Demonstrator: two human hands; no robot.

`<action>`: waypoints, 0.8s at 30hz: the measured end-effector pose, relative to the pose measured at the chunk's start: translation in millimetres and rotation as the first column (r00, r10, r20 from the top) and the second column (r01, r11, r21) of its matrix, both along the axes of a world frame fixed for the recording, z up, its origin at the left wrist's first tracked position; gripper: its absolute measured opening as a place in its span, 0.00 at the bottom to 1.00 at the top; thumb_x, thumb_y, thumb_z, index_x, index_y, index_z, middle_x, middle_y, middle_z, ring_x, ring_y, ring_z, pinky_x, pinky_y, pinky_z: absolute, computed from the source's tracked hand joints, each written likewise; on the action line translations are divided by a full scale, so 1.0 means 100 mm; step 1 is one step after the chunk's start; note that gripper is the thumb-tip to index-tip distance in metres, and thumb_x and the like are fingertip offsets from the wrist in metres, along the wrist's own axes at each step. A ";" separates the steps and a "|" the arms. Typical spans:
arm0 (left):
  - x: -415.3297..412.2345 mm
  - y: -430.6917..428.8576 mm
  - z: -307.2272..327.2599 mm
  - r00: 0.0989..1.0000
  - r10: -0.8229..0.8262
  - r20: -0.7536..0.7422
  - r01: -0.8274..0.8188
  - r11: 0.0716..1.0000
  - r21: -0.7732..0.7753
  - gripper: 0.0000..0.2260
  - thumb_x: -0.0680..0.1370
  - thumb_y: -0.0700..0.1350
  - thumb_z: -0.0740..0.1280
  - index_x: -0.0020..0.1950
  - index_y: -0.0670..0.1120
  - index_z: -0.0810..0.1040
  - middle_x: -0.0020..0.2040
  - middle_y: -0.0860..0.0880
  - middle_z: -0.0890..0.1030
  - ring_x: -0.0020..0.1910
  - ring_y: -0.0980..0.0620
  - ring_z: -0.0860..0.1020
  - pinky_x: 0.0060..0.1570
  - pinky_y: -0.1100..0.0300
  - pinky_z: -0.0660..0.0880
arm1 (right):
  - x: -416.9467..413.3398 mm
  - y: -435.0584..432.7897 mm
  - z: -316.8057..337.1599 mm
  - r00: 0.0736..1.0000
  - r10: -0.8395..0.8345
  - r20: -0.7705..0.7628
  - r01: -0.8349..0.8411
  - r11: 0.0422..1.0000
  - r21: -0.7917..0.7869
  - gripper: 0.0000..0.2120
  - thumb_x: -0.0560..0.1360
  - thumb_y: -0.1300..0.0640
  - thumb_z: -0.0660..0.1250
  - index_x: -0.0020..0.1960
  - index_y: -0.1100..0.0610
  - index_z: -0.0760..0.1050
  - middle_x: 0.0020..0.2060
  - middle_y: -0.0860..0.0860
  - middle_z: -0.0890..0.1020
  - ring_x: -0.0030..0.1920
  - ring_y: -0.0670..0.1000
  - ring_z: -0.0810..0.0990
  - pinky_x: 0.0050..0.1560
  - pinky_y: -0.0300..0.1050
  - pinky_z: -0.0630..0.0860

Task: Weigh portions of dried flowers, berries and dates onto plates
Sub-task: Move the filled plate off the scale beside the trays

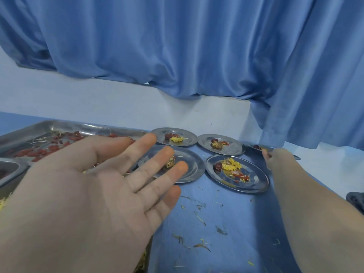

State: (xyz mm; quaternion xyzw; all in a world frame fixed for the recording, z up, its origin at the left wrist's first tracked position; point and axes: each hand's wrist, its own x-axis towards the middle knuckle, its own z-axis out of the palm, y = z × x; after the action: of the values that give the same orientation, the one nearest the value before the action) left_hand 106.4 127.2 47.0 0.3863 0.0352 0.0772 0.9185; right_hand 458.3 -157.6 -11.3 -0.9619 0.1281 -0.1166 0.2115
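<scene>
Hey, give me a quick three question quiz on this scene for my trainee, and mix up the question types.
1. True or false: the left hand grips a plate.
2. What lies scattered in the large metal tray? A) red berries B) peanuts C) coins
3. Fill in: the right hand holds the rim of the far-right ____.

Key:
1. False. Its fingers are spread and hold nothing.
2. A
3. plate

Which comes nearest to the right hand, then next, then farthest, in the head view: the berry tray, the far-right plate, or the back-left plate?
1. Far-right plate, at the right hand.
2. Back-left plate, middle rear.
3. Berry tray, far left.
</scene>
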 end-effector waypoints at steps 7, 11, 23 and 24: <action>-0.01 -0.03 -0.02 0.999 -0.044 0.011 0.044 0.999 0.017 0.17 0.58 0.50 0.65 0.39 0.47 0.88 0.47 0.44 0.86 0.41 0.41 0.85 0.27 0.50 0.79 | -0.16 0.10 0.11 0.995 -0.014 0.102 -0.008 0.976 0.218 0.14 0.80 0.57 0.59 0.64 0.58 0.75 0.60 0.55 0.78 0.62 0.57 0.75 0.59 0.45 0.72; -0.02 -0.05 -0.03 0.998 -0.069 -0.006 0.069 0.997 0.018 0.15 0.61 0.50 0.65 0.39 0.48 0.88 0.48 0.44 0.86 0.43 0.41 0.85 0.28 0.52 0.80 | -0.34 0.14 0.04 0.990 -0.096 0.099 0.050 0.919 0.390 0.15 0.81 0.55 0.56 0.64 0.59 0.73 0.58 0.55 0.78 0.60 0.55 0.75 0.54 0.43 0.71; -0.25 -0.36 0.07 0.992 -0.124 -0.002 0.120 0.950 0.288 0.11 0.64 0.46 0.68 0.45 0.46 0.82 0.38 0.47 0.82 0.32 0.50 0.79 0.35 0.57 0.69 | -1.72 0.79 0.72 0.989 0.123 0.084 -0.104 0.159 0.982 0.07 0.74 0.68 0.57 0.40 0.61 0.69 0.25 0.53 0.72 0.26 0.50 0.70 0.25 0.37 0.69; -0.28 -0.39 0.09 0.990 -0.142 -0.003 0.135 0.937 0.322 0.10 0.67 0.45 0.67 0.45 0.46 0.82 0.38 0.47 0.82 0.32 0.50 0.79 0.35 0.57 0.69 | -1.92 0.77 0.82 0.977 0.183 0.108 -0.141 0.178 0.974 0.06 0.74 0.68 0.58 0.40 0.61 0.70 0.23 0.53 0.73 0.26 0.49 0.71 0.24 0.36 0.69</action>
State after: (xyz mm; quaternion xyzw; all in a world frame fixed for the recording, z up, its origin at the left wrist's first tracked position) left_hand 78.8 87.7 55.6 0.5315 -0.0145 0.0209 0.8467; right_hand 266.2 -80.3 70.3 -0.6196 0.0739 0.0298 0.7808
